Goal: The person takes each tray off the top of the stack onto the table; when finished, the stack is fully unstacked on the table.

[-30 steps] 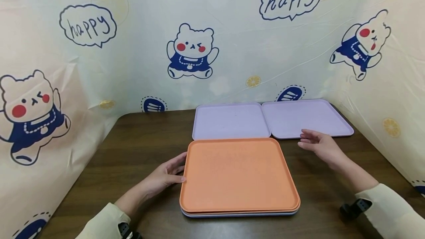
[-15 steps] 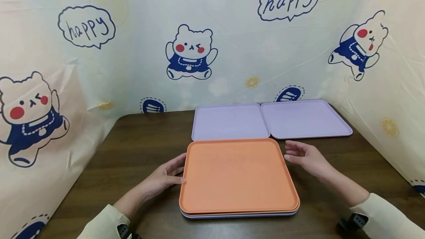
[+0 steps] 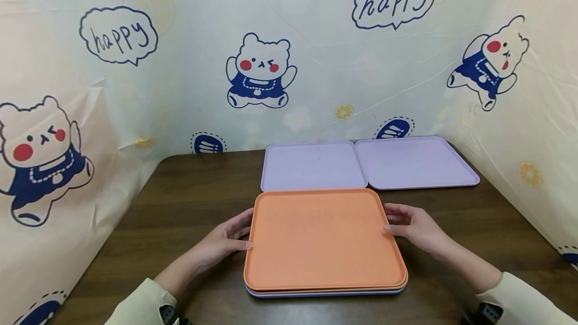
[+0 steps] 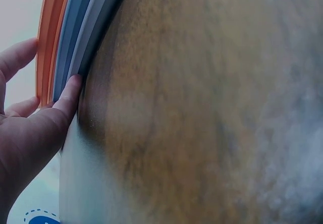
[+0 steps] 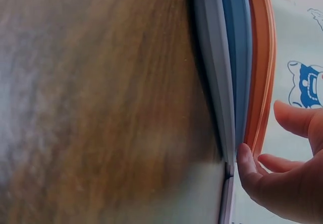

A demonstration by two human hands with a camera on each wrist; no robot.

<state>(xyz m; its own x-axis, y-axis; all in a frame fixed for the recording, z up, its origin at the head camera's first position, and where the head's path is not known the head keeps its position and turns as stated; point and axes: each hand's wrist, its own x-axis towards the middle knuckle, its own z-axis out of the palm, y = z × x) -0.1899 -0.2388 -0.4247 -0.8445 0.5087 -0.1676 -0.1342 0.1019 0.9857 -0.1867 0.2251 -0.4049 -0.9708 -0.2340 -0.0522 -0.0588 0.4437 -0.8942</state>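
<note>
A stack of rectangular trays lies on the dark wooden table, with an orange tray [image 3: 325,239] on top. Blue [image 5: 236,47] and grey-lilac trays [image 4: 93,27] show below it in the wrist views. My left hand [image 3: 221,239] holds the stack's left side, its thumb at the orange rim and a fingertip against the lower layers. On the opposite side my right hand [image 3: 420,227] reaches the edge. One of its fingertips touches the layers' side, while the thumb [image 5: 292,118] stays just off the orange rim.
Two lilac trays, a left one [image 3: 314,164] and a right one [image 3: 415,162], lie side by side behind the stack. The table [image 3: 194,184] is bounded by a printed curtain [image 3: 180,74] at the back and sides.
My right hand has come from near the right lilac tray, leftward and toward me, to the stack's right edge. The left hand and the trays have stayed put.
</note>
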